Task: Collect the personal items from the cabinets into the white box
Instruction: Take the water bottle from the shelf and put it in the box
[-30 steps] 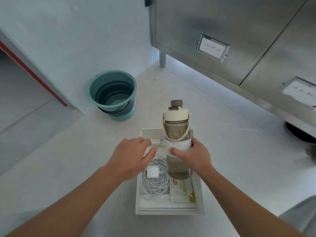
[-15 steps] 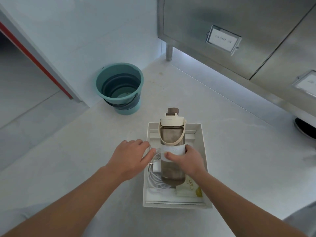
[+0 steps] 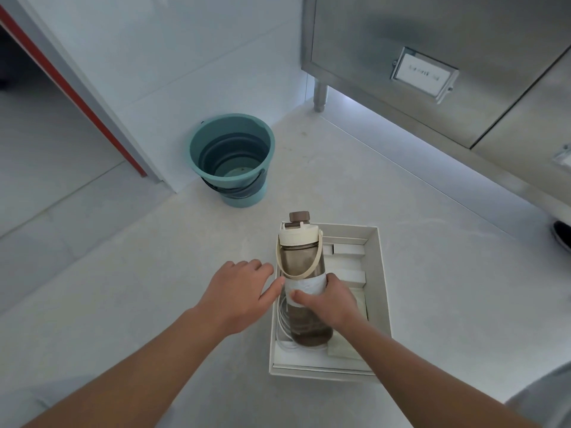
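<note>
We have our right hand wrapped around the bottle, its fingers curled over the white paper band at mid-body. The left hand lies loose and uncurled just beside the left wall of the white box, holding nothing. Its thumb reaches towards the bottle, though we cannot tell whether it touches.

A second ago the bottle hung higher over the box, and the charger plug showed in the middle of the coiled cable. Now the bottle has come down into the near left corner. Its base covers most of the coil, and only loops of cable show along the left wall. It leans away from us, the cap past the far edge. Whether the base bears fully on the cable we cannot tell.

A packet lies to its right and small white cartons sit by the far edge.

We judge this item nearly placed. What is left is to lay it down or steady it, let go, then go back to the steel cabinets.
</note>
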Demonstrator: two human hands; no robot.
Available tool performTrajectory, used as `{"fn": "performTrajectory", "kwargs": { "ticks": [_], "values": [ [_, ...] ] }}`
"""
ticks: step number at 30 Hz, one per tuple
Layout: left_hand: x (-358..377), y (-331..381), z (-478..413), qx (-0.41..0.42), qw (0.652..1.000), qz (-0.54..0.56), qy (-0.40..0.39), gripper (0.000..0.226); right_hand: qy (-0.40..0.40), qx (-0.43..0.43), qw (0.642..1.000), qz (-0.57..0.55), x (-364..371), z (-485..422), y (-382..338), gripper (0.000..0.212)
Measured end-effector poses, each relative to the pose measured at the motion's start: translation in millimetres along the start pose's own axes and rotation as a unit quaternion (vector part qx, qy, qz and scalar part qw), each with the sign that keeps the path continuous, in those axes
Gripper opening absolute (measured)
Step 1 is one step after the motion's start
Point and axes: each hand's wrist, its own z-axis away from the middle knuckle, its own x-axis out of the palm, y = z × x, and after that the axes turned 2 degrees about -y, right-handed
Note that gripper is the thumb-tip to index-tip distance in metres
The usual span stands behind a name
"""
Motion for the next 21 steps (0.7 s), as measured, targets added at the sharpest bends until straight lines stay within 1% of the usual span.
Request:
{"fn": "performTrajectory", "kwargs": {
  "ticks": [5,10,14,19,21],
  "values": [
    [6,0,-2,-0.002,1.0,-0.005,-0.011,0.062,-0.014,0.004,1.0,0.007,0,-3,1,0.084],
    [5,-2,-4,-0.009,1.0,-0.004,-0.01,0.06,-0.018,-0.006,1.0,-0.004,-4,0,2,0.097],
    [3,-1,-6,-0.021,1.0,0.006,-0.016,0.055,-0.007,-0.026,0.999,-0.03,-10,1,-1,0.093],
    [3,1,-7,-0.022,1.0,0.011,-0.014,0.052,-0.05,-0.006,0.999,-0.008,-11,1,-1,0.096],
    [2,1,-7,-0.026,0.999,0.015,-0.015,0.053,-0.049,-0.001,0.999,-0.009,-10,2,0,0.096]
  ]
}}
